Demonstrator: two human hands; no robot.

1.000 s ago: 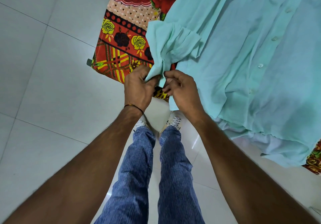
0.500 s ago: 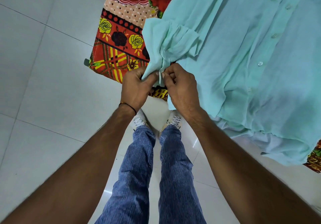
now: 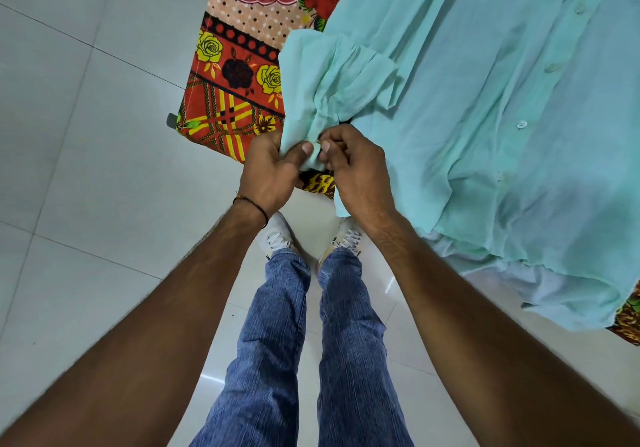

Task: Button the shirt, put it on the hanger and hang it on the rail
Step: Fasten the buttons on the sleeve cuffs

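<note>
A mint-green shirt (image 3: 485, 107) lies spread on a table covered by a floral cloth, its button placket running down the right side with small buttons showing. Its left sleeve (image 3: 332, 75) is bunched up at the table's near edge. My left hand (image 3: 273, 166) pinches the sleeve's cuff from the left with the thumb on top. My right hand (image 3: 353, 166) pinches the same cuff from the right, fingertips meeting those of the left. The cuff's button is hidden between the fingers. No hanger or rail is in view.
The red, yellow and black floral tablecloth (image 3: 228, 86) hangs over the table's corner at left. A pale cloth (image 3: 519, 276) shows under the shirt's hem. White tiled floor (image 3: 86, 134) surrounds the table; my jeans and white shoes are below.
Both hands stayed on the cuff, working it with small finger movements; the left thumb now presses on top of the cuff edge. The sleeve has shifted slightly.
</note>
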